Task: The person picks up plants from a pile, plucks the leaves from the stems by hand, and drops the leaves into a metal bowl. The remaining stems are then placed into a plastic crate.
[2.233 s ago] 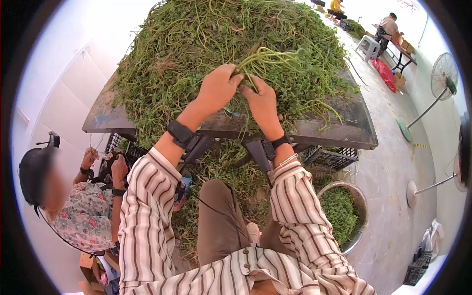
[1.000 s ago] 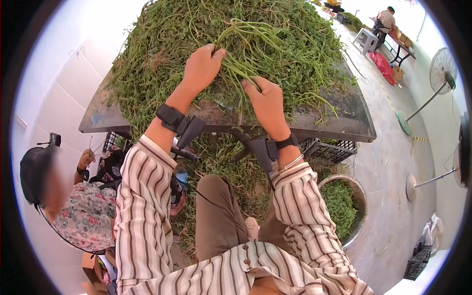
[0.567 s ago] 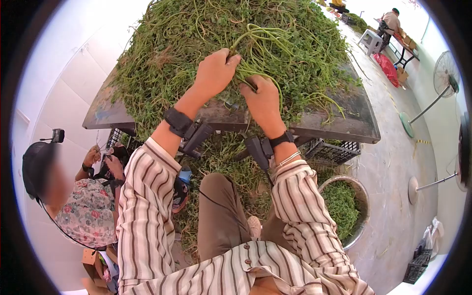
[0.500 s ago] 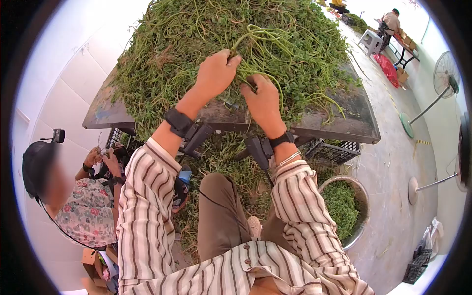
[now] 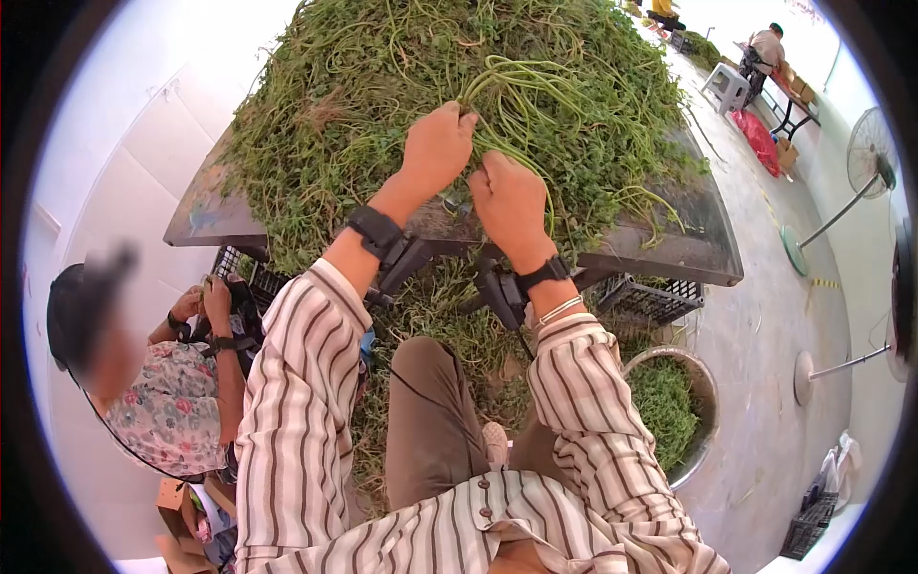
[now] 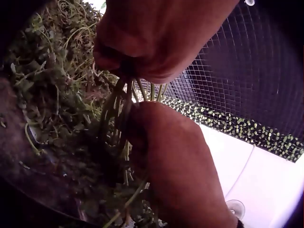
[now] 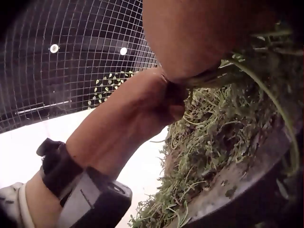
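A bunch of long green leafy stems (image 5: 516, 75) lies across the near part of a big heap of tangled greens (image 5: 382, 96). My left hand (image 5: 438, 151) grips it at its left end, thumb and fingers curled round the stems. Just below and to the right, my right hand (image 5: 513, 206) pinches the same stems lower down. In the left wrist view, several stems (image 6: 116, 107) run from the left hand (image 6: 147, 40) down to the right hand (image 6: 173, 152). The right wrist view shows a curved stem (image 7: 266, 88) arching away from the right hand (image 7: 199, 35).
The heap covers a dark table (image 5: 669, 244). A metal basin (image 5: 710, 402) of cut greens stands at the lower right, and a black crate (image 5: 660, 297) sits under the table. Another person (image 5: 163, 402) sits at left. Pedestal fans (image 5: 865, 158) stand at right.
My hands were together, drew apart along the stems with the left going up and left, then came closer again. In the last half second both shifted slightly right, stems still held.
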Demonstrator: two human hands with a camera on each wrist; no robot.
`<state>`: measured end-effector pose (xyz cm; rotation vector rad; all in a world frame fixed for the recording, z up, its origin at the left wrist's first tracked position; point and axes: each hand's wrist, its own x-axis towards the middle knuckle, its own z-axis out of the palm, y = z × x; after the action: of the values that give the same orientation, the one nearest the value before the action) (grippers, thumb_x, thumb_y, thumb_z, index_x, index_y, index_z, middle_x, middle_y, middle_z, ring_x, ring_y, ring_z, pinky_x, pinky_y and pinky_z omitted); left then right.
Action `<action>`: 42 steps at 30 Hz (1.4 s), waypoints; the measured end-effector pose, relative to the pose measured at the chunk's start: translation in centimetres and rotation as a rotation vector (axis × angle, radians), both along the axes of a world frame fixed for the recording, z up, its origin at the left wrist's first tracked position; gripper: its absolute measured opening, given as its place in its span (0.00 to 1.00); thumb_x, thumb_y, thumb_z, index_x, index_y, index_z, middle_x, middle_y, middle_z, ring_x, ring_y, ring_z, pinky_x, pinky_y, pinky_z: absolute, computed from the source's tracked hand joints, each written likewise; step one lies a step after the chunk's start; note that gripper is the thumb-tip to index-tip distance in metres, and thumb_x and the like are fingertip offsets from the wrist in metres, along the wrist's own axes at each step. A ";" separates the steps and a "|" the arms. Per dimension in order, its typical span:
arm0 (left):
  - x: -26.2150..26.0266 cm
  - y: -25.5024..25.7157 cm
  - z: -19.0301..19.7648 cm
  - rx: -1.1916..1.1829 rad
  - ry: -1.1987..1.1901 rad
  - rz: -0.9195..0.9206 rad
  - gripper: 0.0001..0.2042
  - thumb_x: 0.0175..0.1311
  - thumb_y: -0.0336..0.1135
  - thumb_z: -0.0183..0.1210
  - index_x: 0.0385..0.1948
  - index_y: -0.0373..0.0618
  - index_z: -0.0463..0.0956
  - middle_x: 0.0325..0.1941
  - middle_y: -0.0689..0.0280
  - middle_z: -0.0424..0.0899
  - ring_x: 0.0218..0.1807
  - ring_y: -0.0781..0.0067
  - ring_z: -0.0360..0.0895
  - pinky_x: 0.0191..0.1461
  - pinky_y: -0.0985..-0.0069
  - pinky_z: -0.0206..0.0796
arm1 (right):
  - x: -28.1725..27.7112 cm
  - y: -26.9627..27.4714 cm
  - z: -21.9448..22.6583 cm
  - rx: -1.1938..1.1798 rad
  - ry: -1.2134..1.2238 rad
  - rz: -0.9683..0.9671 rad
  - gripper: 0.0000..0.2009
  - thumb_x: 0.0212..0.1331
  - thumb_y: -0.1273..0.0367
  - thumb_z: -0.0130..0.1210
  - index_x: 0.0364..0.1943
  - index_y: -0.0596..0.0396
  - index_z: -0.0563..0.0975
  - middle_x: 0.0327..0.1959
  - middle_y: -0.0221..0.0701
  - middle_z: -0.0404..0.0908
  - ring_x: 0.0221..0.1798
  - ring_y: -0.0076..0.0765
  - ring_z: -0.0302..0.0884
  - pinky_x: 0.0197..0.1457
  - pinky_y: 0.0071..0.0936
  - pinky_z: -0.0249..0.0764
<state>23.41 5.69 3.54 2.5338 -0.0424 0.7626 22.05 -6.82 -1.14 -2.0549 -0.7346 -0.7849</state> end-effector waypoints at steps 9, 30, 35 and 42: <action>1.6 -0.1 -0.8 -0.031 -0.033 -0.071 0.15 0.64 0.41 0.47 0.26 0.36 0.68 0.19 0.51 0.71 0.24 0.47 0.69 0.29 0.58 0.60 | 0.3 -0.4 -0.2 0.118 0.045 0.060 0.08 0.51 0.71 0.49 0.21 0.60 0.66 0.19 0.44 0.68 0.23 0.53 0.67 0.27 0.41 0.63; -2.1 -1.7 -0.9 0.021 -0.017 -0.026 0.13 0.62 0.42 0.49 0.29 0.39 0.67 0.22 0.51 0.74 0.29 0.45 0.73 0.32 0.55 0.62 | 3.0 -0.8 -2.9 0.712 0.834 0.284 0.09 0.55 0.67 0.46 0.20 0.53 0.68 0.16 0.20 0.63 0.15 0.17 0.55 0.18 0.20 0.52; -2.6 -2.2 -1.7 0.067 -0.027 -0.058 0.11 0.60 0.38 0.53 0.30 0.40 0.66 0.22 0.52 0.75 0.26 0.46 0.73 0.27 0.58 0.63 | 3.4 -1.3 -4.2 0.840 0.978 0.383 0.09 0.58 0.66 0.48 0.27 0.56 0.74 0.18 0.25 0.68 0.17 0.21 0.61 0.19 0.22 0.56; -2.7 -2.5 -2.0 0.074 -0.010 -0.056 0.10 0.61 0.38 0.52 0.30 0.40 0.65 0.23 0.51 0.75 0.28 0.45 0.73 0.29 0.56 0.63 | 2.7 -1.7 -1.6 0.894 1.114 0.420 0.10 0.60 0.66 0.45 0.25 0.56 0.71 0.19 0.26 0.70 0.20 0.23 0.65 0.22 0.26 0.59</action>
<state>20.66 3.15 1.54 2.5868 -0.1470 0.7650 24.75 -8.50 -2.78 -1.1373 -0.0848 0.3009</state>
